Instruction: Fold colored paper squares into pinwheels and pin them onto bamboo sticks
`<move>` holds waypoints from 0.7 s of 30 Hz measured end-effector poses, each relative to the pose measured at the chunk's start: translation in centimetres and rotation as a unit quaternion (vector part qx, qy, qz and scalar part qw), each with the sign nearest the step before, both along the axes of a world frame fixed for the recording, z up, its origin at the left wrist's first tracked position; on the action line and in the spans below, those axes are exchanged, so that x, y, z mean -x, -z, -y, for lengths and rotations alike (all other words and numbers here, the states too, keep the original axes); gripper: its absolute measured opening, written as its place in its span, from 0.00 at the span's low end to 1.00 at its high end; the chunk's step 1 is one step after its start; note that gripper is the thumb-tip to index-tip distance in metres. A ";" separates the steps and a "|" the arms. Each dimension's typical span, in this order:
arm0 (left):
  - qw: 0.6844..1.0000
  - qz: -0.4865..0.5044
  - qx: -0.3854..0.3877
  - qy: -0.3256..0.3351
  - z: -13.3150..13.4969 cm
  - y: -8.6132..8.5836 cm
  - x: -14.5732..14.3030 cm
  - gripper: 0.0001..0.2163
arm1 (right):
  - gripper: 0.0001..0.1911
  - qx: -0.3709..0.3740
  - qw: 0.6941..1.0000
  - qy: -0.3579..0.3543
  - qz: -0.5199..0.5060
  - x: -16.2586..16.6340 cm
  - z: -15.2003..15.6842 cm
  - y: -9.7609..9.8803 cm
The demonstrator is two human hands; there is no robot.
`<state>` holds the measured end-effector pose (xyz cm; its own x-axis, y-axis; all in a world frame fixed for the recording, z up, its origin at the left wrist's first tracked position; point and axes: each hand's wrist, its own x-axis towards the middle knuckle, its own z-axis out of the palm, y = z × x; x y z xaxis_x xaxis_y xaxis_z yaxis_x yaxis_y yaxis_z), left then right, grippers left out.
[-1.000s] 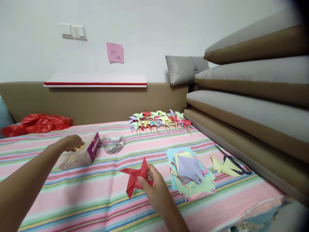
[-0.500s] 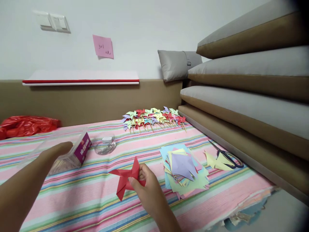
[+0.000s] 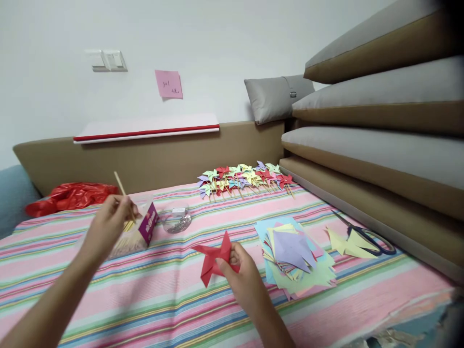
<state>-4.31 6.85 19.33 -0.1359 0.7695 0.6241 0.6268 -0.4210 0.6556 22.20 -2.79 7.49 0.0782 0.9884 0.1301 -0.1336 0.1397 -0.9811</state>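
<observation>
My right hand (image 3: 244,275) pinches a folded red paper pinwheel (image 3: 213,258) just above the striped cloth. My left hand (image 3: 107,224) is closed on a thin wooden stick (image 3: 121,186) that points up and away, lifted over a clear plastic box of sticks with a purple label (image 3: 139,234). A small clear dish of metal pins (image 3: 176,221) sits just right of that box.
A stack of coloured paper squares (image 3: 295,258) lies right of my right hand. Scissors (image 3: 366,234) rest on yellow paper scraps (image 3: 342,244) near the sofa cushions (image 3: 377,159). Several finished pinwheels (image 3: 244,179) lie at the far edge. A red plastic bag (image 3: 68,195) sits far left.
My left hand has come out of the stick box holding one stick raised above it. The right hand keeps the red pinwheel in much the same place.
</observation>
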 end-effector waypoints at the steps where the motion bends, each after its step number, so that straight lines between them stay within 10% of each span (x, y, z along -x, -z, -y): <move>1: 0.999 -0.005 0.026 0.044 1.9 1.1 -1.0 0.22 | 0.07 -0.004 1.000 0.008 -0.010 -0.1 -0.1 0.1; 9: 0.943 0.127 0.179 0.250 10.3 11.6 -8.3 0.14 | 0.20 0.045 0.979 0.061 -0.192 -2.3 -0.5 0.4; 21: 0.928 0.109 0.228 0.276 11.9 13.1 -9.0 0.13 | 0.09 0.073 0.925 -0.021 -0.372 -2.6 0.2 -0.6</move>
<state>4.65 -5.01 6.26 0.2718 0.9365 0.2215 0.2300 -0.2867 0.9300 24.78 -2.98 8.05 0.0547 0.9954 -0.0788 -0.7815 -0.0064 -0.6239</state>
